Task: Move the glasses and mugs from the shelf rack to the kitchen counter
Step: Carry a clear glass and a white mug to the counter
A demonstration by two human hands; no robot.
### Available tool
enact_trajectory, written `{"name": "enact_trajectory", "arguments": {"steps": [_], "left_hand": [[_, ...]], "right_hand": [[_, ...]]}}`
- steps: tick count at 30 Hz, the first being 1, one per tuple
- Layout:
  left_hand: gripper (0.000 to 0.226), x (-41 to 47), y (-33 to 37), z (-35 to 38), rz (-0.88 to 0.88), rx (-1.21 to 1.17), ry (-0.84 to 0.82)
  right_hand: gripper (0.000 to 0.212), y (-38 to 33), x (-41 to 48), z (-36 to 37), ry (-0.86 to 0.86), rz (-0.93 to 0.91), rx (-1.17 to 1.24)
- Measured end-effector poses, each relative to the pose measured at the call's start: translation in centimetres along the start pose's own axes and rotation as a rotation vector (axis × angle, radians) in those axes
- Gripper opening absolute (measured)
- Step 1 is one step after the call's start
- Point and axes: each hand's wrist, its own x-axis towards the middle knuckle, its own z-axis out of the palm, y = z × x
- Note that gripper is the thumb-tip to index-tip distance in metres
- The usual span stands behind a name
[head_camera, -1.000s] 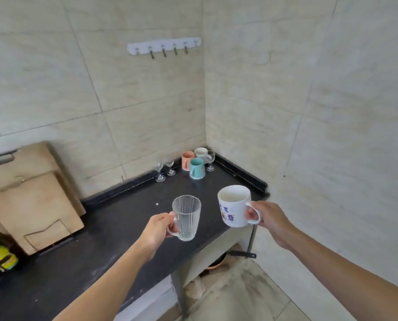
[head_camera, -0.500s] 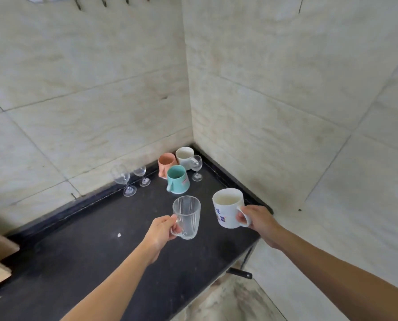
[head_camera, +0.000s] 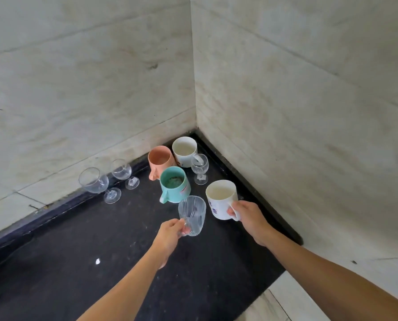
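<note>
My left hand grips the handle of a clear ribbed glass mug, held just above the black counter. My right hand holds a white mug with blue print by its handle, close to the right wall. In the corner beyond them stand a teal mug, a pink mug, a second white mug and a small stemmed glass. Two larger stemmed glasses stand to the left along the back wall.
Tiled walls meet at the corner behind the cups. The counter's raised black lip runs along the right wall, and its front edge drops to the floor at lower right. A small white speck lies on the counter.
The view has closed in on the corner and tilted down. Both hands have carried the glass mug and the white mug forward and lower, right up to the group of cups.
</note>
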Motion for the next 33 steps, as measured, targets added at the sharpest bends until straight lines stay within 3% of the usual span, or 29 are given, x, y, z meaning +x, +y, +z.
{"name": "enact_trajectory", "arguments": {"steps": [4,10,19,23,27,33], "left_hand": [[0.053,1.9,0.1,-0.7,0.005,-0.037,-0.001],[0.041,3.5,0.4,-1.5,0.041,-0.085,0.009],[0.03,3.8,-0.2,-1.6,0.091,0.178,0.006],[0.025,2.9,0.3,-1.7,0.097,0.291,0.071],[0.017,-0.3,1.0,-2.3,0.121,0.317,0.206],[0.016,-10.2,-0.5,-4.4,0.126,0.365,0.355]], "right_hand": [[0.028,-0.2,2.3,1.3,0.045,-0.03,0.025],[0.028,-0.2,4.3,1.9,0.081,-0.033,0.016],[0.028,1.3,4.7,1.0,0.087,-0.041,-0.217],[0.02,0.6,3.7,0.6,0.113,-0.128,-0.479],[0.032,-1.1,1.4,-0.2,0.163,-0.281,-0.685],[0.015,-4.9,-4.9,1.9,-0.113,-0.661,-0.833]]}}
